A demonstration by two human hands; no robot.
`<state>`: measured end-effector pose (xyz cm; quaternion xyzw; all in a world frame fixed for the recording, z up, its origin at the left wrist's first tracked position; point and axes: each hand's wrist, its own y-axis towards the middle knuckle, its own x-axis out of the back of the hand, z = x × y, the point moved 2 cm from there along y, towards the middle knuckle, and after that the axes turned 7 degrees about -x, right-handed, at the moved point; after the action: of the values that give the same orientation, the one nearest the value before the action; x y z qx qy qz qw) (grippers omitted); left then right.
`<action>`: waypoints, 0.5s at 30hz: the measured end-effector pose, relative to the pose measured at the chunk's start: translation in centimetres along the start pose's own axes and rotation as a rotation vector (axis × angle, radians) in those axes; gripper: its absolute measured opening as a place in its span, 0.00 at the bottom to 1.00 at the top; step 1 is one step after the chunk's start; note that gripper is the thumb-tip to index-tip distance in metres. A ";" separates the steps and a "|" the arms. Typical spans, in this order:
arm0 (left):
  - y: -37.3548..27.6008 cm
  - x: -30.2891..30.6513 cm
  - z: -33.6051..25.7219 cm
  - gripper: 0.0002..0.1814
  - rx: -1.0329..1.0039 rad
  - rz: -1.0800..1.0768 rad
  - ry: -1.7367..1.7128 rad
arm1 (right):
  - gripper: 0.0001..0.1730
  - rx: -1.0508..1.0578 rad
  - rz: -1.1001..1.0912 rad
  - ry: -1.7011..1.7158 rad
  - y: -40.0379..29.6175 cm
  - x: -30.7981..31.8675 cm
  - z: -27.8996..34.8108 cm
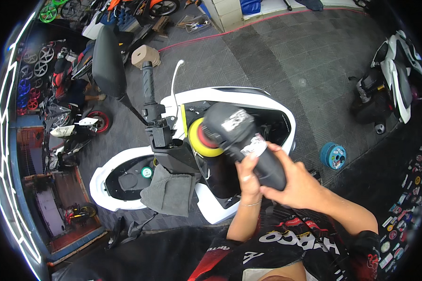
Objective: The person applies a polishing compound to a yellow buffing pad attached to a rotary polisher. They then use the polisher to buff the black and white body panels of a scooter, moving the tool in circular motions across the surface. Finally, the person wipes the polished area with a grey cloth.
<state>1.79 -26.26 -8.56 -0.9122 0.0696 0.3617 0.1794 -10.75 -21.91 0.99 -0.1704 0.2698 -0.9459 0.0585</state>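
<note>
Both hands hold a black handheld polisher point(237, 135) with a yellow foam pad point(200, 138) on a red backing plate. My left hand point(248, 175) grips the near side of its body; my right hand point(292, 179) wraps the rear of the body. The pad is over or against the dark inner panel of a white scooter point(204, 95), beside a strip of yellow tape point(184, 120); whether it touches cannot be told. A grey microfibre cloth point(172, 189) is draped near the handlebar point(149, 84). A green-and-white round item point(146, 172) sits in the front section.
A black mirror point(107, 63) rises at the left. Behind are a beige stool point(145, 56) and a red hose point(197, 38) on the floor. A blue round stool or container point(333, 155) stands right. Other motorcycles point(395, 77) are parked around, and a person's legs point(95, 96) show at left.
</note>
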 end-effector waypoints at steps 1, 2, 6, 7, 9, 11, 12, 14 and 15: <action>0.3 0.1 1.6 0.19 -0.001 -0.033 -0.001 | 0.56 -0.002 -0.035 -0.032 0.0 0.6 -1.0; 0.7 -0.4 3.0 0.18 0.045 -0.037 0.044 | 0.56 -0.029 -0.056 -0.008 0.1 1.4 -2.2; 2.5 -3.8 8.5 0.14 0.303 -0.055 -0.159 | 0.59 -0.136 -0.181 -0.001 0.4 4.3 -7.0; 2.9 -4.1 9.1 0.19 0.320 -0.066 -0.109 | 0.59 -0.139 -0.177 0.013 0.7 4.5 -7.3; 3.8 -3.9 8.5 0.19 0.301 -0.082 -0.077 | 0.59 -0.147 -0.173 0.053 1.7 4.7 -6.9; 4.4 -3.4 5.3 0.17 0.187 -0.054 -0.028 | 0.59 -0.109 -0.109 -0.057 2.6 4.4 -4.3; 4.5 -2.6 4.1 0.21 0.163 -0.067 -0.013 | 0.59 -0.098 -0.060 -0.053 3.0 4.2 -2.3; 4.3 -1.6 2.0 0.25 0.061 -0.043 -0.007 | 0.57 -0.012 0.012 -0.027 3.7 3.6 -0.4; 4.1 -1.5 1.1 0.26 -0.023 -0.011 -0.028 | 0.60 -0.101 0.101 -0.060 3.8 3.8 0.8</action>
<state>-1.03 -29.59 -9.45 -0.9095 0.0580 0.3742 0.1717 -13.97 -26.31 0.66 -0.1877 0.3235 -0.9214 0.1053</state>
